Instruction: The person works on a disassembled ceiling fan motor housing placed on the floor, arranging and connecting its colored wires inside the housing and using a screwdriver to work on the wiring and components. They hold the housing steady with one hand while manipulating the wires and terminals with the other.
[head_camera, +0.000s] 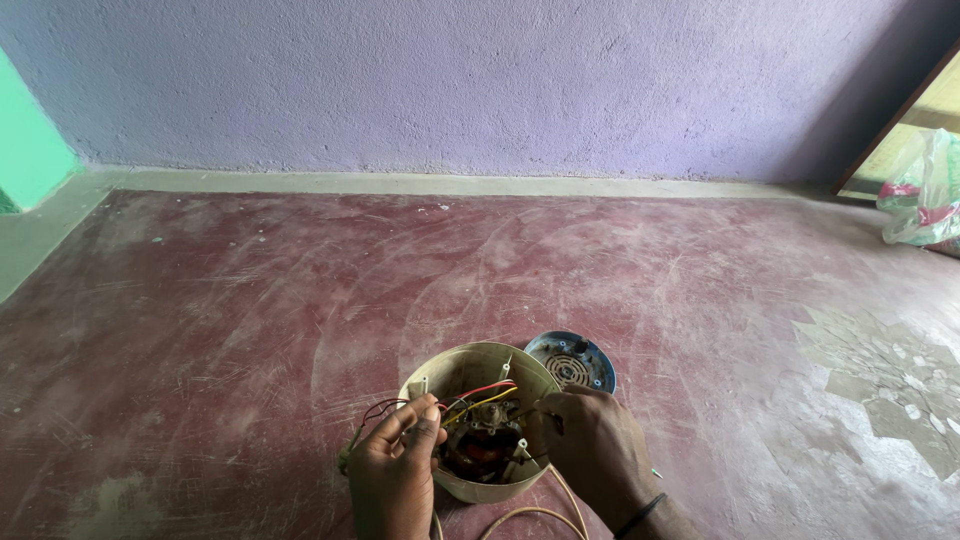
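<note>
Fingers (425, 410) of the left hand (395, 470) pinch thin red wires (385, 408) at the rim of a cream plastic housing (470, 370) sitting on the red floor (200, 350), while the right hand (590, 445) curls over its far edge, fingers closed on something not clearly visible. Inside sits a motor (480, 445) with yellow and red leads. A blue vented cover (572, 362) lies just behind. A hard tug could likely snap a lead or pull it from its joint; the unsteadied shell might tip.
</note>
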